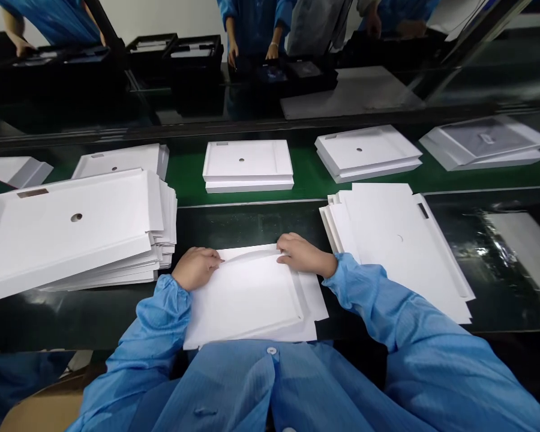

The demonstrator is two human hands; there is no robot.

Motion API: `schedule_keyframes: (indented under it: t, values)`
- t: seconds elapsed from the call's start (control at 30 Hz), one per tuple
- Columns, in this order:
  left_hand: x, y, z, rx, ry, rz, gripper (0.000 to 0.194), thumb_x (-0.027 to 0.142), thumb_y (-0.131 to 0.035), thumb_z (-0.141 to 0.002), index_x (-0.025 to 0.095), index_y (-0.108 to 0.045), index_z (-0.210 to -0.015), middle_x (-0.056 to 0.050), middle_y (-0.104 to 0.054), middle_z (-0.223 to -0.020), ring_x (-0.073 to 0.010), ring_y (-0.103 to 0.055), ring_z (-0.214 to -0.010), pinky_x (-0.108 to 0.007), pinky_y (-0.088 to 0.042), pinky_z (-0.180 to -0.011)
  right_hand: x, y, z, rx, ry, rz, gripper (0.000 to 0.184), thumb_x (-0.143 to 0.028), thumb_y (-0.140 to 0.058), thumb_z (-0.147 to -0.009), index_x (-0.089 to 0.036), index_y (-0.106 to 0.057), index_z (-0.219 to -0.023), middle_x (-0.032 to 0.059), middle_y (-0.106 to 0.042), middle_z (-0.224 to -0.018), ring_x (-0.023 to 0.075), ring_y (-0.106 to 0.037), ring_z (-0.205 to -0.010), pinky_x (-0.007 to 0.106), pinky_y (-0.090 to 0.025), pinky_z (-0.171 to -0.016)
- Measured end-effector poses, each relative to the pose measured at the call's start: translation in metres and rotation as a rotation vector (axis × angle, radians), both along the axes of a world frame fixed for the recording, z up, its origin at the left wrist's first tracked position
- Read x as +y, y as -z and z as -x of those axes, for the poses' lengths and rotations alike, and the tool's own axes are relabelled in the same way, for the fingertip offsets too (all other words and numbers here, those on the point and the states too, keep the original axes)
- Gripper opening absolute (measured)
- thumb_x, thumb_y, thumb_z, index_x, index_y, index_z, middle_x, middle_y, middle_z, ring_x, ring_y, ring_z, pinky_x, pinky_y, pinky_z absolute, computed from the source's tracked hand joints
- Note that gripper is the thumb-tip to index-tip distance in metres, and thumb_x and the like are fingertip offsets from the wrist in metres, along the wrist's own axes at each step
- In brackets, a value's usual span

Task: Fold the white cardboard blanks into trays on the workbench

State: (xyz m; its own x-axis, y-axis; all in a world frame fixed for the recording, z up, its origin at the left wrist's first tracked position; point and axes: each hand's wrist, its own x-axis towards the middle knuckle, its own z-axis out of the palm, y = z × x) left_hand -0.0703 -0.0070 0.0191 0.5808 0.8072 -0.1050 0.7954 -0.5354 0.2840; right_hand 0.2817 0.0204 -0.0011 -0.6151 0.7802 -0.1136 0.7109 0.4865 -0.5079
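Note:
A white cardboard sheet (247, 294) with creased edges lies in front of me on the dark bench. My left hand (197, 267) grips its far left corner, fingers closed on the edge. At the far right corner my right hand (303, 255) pinches the raised far flap between thumb and fingers. The far edge is bent up between both hands. To the left sits a stack of white trays (112, 222), the top one with a round hole and a slot. On the right lies a stack of flat white cardboard sheets (382, 234).
Beyond the bench runs a green conveyor belt (189, 174) carrying several folded white trays (247, 161). A glossy clear-wrapped pack (522, 246) lies far right. Behind a dark frame, co-workers in blue sleeves (256, 18) handle black trays (193, 57).

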Motion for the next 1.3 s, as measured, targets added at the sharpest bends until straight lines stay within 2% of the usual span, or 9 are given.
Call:
schedule_keyframes:
  t: [0.1,0.23,0.33,0.43,0.6,0.8,0.97,1.17,1.3]
  values:
    - [-0.016,-0.013,-0.009,0.123,0.039,-0.08,0.025,0.023,-0.055,-0.095,0.03,-0.078,-0.103,-0.003,-0.073,-0.114,-0.0226,-0.066,-0.096,-0.04,-0.043,-0.082,-0.008,-0.008,0.001,-0.084,-0.137,-0.108,0.01,-0.025,-0.067,-0.088,-0.017,-0.064,-0.085,0.0086,-0.063,-0.101,0.0229,-0.053,-0.1,0.035,-0.04,-0.093]
    - [-0.041,-0.021,-0.033,0.251,0.123,-0.107,0.02,0.031,-0.06,-0.094,0.019,-0.077,-0.098,-0.009,-0.071,-0.109,-0.0255,-0.063,-0.096,-0.042,-0.042,-0.082,-0.018,-0.015,-0.002,-0.193,-0.263,-0.204,0.015,-0.015,-0.054,-0.093,-0.015,-0.068,-0.088,0.0104,-0.065,-0.099,0.024,-0.054,-0.099,0.037,-0.04,-0.089]
    - [-0.054,-0.019,-0.049,0.296,0.148,-0.057,0.024,0.036,-0.069,-0.089,0.013,-0.075,-0.091,-0.012,-0.068,-0.107,-0.0268,-0.061,-0.096,-0.042,-0.042,-0.083,-0.026,-0.015,-0.003,-0.158,-0.336,-0.22,0.03,-0.006,-0.049,-0.09,-0.014,-0.068,-0.111,0.0123,-0.066,-0.114,0.0244,-0.054,-0.11,0.038,-0.041,-0.094]
    - [-0.058,-0.017,-0.056,0.287,0.119,-0.051,0.024,0.036,-0.071,-0.087,0.013,-0.075,-0.091,-0.014,-0.066,-0.113,-0.0283,-0.059,-0.102,-0.042,-0.043,-0.086,-0.035,-0.017,0.002,-0.1,-0.427,-0.236,0.046,-0.005,-0.046,-0.091,-0.014,-0.059,-0.134,0.013,-0.06,-0.134,0.025,-0.049,-0.124,0.04,-0.04,-0.103]
    - [-0.059,-0.015,-0.06,0.265,0.079,-0.037,0.029,0.039,-0.067,-0.09,0.011,-0.074,-0.087,-0.014,-0.065,-0.113,-0.0285,-0.059,-0.103,-0.043,-0.046,-0.091,-0.048,-0.024,0.014,-0.225,-0.438,-0.24,0.033,-0.026,-0.057,-0.094,-0.01,-0.065,-0.121,0.0175,-0.059,-0.135,0.0294,-0.054,-0.118,0.044,-0.043,-0.1]
    - [-0.059,-0.004,-0.076,0.135,0.055,0.005,0.041,0.035,-0.059,-0.096,0.016,-0.059,-0.132,-0.011,-0.062,-0.112,-0.0244,-0.062,-0.099,-0.038,-0.052,-0.085,-0.049,-0.031,0.027,-0.32,-0.458,-0.276,0.04,-0.032,-0.055,-0.097,-0.012,-0.055,-0.132,0.0154,-0.062,-0.121,0.0264,-0.059,-0.102,0.036,-0.048,-0.079]
    - [-0.055,0.0,-0.087,0.204,0.059,-0.011,0.026,0.026,-0.054,-0.097,0.012,-0.065,-0.116,-0.011,-0.062,-0.102,-0.024,-0.062,-0.094,-0.038,-0.052,-0.083,-0.04,-0.033,0.046,-0.357,-0.477,-0.315,0.022,-0.023,-0.048,-0.099,-0.013,-0.063,-0.11,0.0142,-0.061,-0.107,0.026,-0.057,-0.096,0.033,-0.042,-0.067]
    - [-0.056,0.005,-0.09,0.199,0.079,-0.054,0.023,0.022,-0.053,-0.095,0.012,-0.065,-0.112,-0.011,-0.063,-0.104,-0.025,-0.06,-0.097,-0.04,-0.05,-0.085,-0.04,-0.022,0.051,-0.337,-0.485,-0.361,0.025,-0.016,-0.04,-0.1,-0.011,-0.064,-0.106,0.0133,-0.062,-0.1,0.0246,-0.056,-0.092,0.035,-0.04,-0.074]
    - [-0.059,0.011,-0.093,0.207,0.063,-0.105,0.026,0.012,-0.042,-0.096,0.012,-0.067,-0.105,-0.011,-0.062,-0.096,-0.0239,-0.059,-0.09,-0.039,-0.05,-0.078,-0.047,-0.023,0.053,-0.343,-0.47,-0.379,0.028,-0.01,-0.036,-0.098,-0.011,-0.064,-0.104,0.0137,-0.062,-0.099,0.0257,-0.057,-0.093,0.036,-0.041,-0.074]
